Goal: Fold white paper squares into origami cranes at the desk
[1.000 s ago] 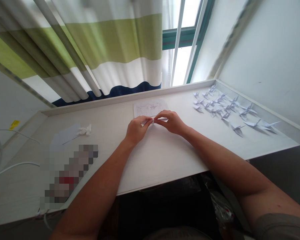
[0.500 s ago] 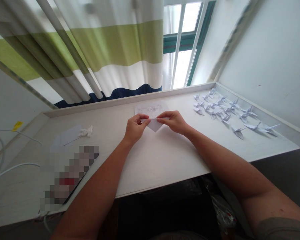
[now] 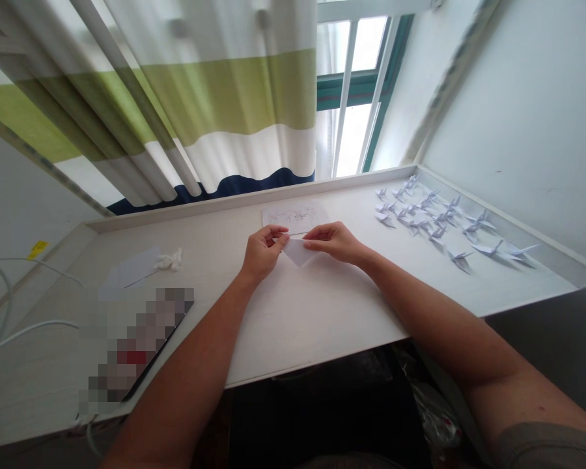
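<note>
A small folded sheet of white paper is held above the white desk, its point facing toward me. My left hand pinches its left corner between thumb and fingers. On the other side, my right hand grips the right edge, thumb on the near face and fingers curled behind. Just beyond both hands lies a printed sheet with small dark markings. My fingers hide part of the folded paper's upper edge.
Several folded paper cranes stand on the right of the desk. To the left lie loose white paper, a crumpled white tissue, a blurred flat object and white cables. A raised rim borders the back.
The folded paper has turned and tilted between my hands, and now looks smaller. My right hand's fingers have shifted along its edge. The view has moved slightly.
</note>
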